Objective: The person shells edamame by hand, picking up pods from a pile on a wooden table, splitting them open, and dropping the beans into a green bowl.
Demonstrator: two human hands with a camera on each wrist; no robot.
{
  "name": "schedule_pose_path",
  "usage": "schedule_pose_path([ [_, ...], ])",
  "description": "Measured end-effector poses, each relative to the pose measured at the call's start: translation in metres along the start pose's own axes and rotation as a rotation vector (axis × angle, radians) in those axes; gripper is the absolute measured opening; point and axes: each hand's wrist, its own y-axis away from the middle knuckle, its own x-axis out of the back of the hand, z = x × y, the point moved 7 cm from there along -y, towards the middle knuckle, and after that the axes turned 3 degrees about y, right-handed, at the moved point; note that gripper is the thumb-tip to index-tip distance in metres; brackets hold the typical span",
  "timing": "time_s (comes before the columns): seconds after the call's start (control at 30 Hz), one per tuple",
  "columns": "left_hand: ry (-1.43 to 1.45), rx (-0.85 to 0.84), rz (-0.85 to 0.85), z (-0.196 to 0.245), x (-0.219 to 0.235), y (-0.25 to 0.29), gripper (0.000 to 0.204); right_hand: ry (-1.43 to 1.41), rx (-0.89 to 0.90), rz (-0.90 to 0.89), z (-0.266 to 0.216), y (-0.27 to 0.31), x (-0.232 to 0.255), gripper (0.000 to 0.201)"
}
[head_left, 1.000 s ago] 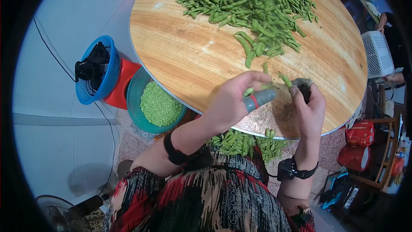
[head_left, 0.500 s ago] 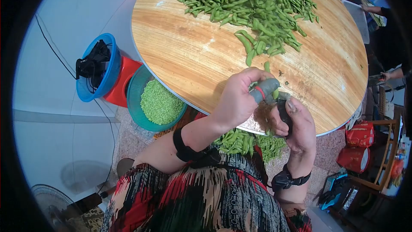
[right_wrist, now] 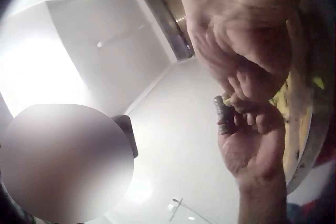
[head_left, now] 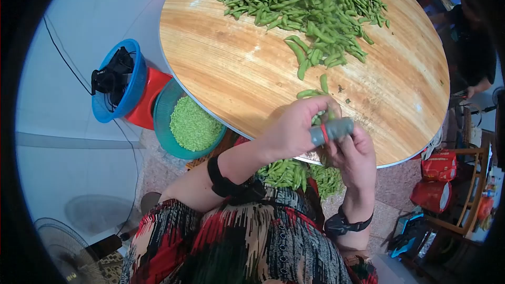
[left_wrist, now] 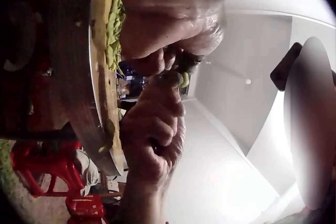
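Note:
In the head view, the left hand [head_left: 294, 129] is over the table's near edge, its fingers curled round green pods [head_left: 317, 119]. A grey cover with a red band [head_left: 334, 130] sits on its thumb. The right hand [head_left: 360, 156] meets it from the right with bent fingers, its fingertips partly hidden behind that thumb. In the left wrist view, a bit of green pod [left_wrist: 184, 80] shows where the left hand [left_wrist: 168, 22] and the right hand [left_wrist: 152, 129] meet. Loose pods [head_left: 310, 93] lie just beyond the hands.
A large heap of green pods [head_left: 305, 0] covers the far part of the round wooden table [head_left: 210, 58]. At left stand a teal basket of shelled beans [head_left: 193, 126] and a blue basket [head_left: 131, 92] on a red stool. More pods [head_left: 286, 173] lie below the near edge. Another person [head_left: 471, 47] is at right.
The right hand has moved slightly left and its dark covering is now mostly hidden. The left thumb has shifted right and down across it. A pod now shows on the table just beyond the left hand.

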Motion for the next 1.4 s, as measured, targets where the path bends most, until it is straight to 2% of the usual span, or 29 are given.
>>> schedule_pose_path([
  [0.03,0.003,-0.005,0.0,-0.002,-0.001,0.0,0.011,0.005,0.0,-0.001,0.004,-0.001,-0.001,0.014],
  [0.1,-0.074,0.081,0.127,-0.013,0.01,0.0,0.015,0.287,0.185,0.14,-0.006,-0.001,0.004,0.012],
  [0.13,-0.235,-0.033,0.138,-0.006,0.012,-0.001,0.017,0.188,0.124,0.131,-0.003,-0.001,0.005,0.012],
  [0.17,-0.231,-0.038,0.139,-0.006,0.014,-0.001,0.017,0.194,0.124,0.129,-0.007,-0.001,0.006,0.012],
  [0.23,-0.299,-0.157,0.124,0.004,0.013,0.0,0.021,-0.19,-0.058,0.049,-0.003,-0.001,0.002,0.014],
  [0.3,-0.288,-0.184,0.095,0.005,0.017,0.0,0.026,-0.175,-0.081,0.055,-0.003,-0.001,0.001,0.016],
  [0.37,-0.281,-0.212,0.065,0.01,0.02,-0.001,0.032,0.171,-0.02,0.06,-0.002,-0.004,0.013,0.017],
  [0.4,-0.515,-0.318,0.05,0.019,0.017,0.0,0.037,0.174,-0.021,0.058,-0.003,-0.007,0.012,0.017],
  [0.43,-0.748,-0.421,0.033,0.027,0.011,0.003,0.043,0.313,0.149,0.164,-0.019,-0.011,0.016,0.016],
  [0.47,-0.743,-0.419,0.033,0.029,0.009,0.004,0.043,0.451,0.318,0.272,-0.035,-0.01,0.017,0.017],
  [0.53,-0.963,-0.354,0.019,0.034,0.001,0.006,0.047,0.402,0.284,0.212,-0.043,-0.011,0.006,0.017],
  [0.57,-0.96,-0.354,0.021,0.034,0.0,0.007,0.047,0.348,0.255,0.15,-0.043,-0.012,-0.001,0.018],
  [0.67,-0.962,-0.334,0.079,0.032,0.003,0.01,0.051,0.451,0.308,0.222,-0.043,-0.012,-0.005,0.019],
  [0.73,-0.958,-0.392,0.067,0.033,0.003,0.014,0.051,0.49,0.311,0.233,-0.042,-0.012,-0.007,0.019],
  [0.77,-0.956,-0.391,0.07,0.033,0.006,0.014,0.051,0.392,0.265,0.199,-0.038,-0.013,-0.006,0.019],
  [0.83,-1.034,-0.514,-0.099,0.036,0.0,0.016,0.049,0.296,0.22,0.167,-0.031,-0.016,-0.002,0.018],
  [0.9,-0.986,-0.582,-0.126,0.036,0.003,0.017,0.046,-0.188,0.051,0.034,-0.012,-0.019,-0.003,0.02],
  [0.97,-0.938,-0.648,-0.15,0.038,0.003,0.02,0.043,-0.288,0.01,0.09,-0.007,-0.02,-0.006,0.021],
  [1.03,-0.808,-0.641,-0.112,0.04,0.009,0.019,0.029,-0.39,-0.032,0.147,-0.001,-0.02,-0.007,0.022],
  [1.07,-0.805,-0.641,-0.111,0.039,0.008,0.02,0.029,-0.445,-0.028,0.141,0.002,-0.022,-0.007,0.022],
  [1.13,-0.635,-0.466,-0.017,0.031,0.019,0.015,0.016,-0.499,-0.023,0.134,0.002,-0.024,-0.012,0.022],
  [1.17,-0.634,-0.467,-0.015,0.031,0.019,0.017,0.016,-0.446,0.016,0.163,-0.002,-0.024,-0.014,0.022],
  [1.23,-0.088,-0.036,0.01,0.005,0.03,0.014,0.013,-0.393,0.053,0.194,-0.005,-0.023,-0.013,0.022],
  [1.27,-0.086,-0.036,0.01,0.006,0.031,0.016,0.013,-0.337,0.073,0.128,-0.006,-0.024,-0.014,0.021],
  [1.3,-0.061,0.021,0.082,0.003,0.039,0.021,0.016,-0.28,0.093,0.061,-0.009,-0.024,-0.014,0.02],
  [1.33,-0.036,0.079,0.156,0.002,0.049,0.028,0.019,-0.002,0.115,-0.085,-0.016,-0.017,-0.019,0.017],
  [1.37,-0.23,-0.052,0.281,0.021,0.067,0.04,0.019,0.276,0.134,-0.232,-0.02,-0.008,-0.022,0.015],
  [1.4,-0.428,-0.184,0.405,0.041,0.086,0.058,0.02,0.357,0.169,-0.524,-0.022,0.002,-0.034,0.011],
])
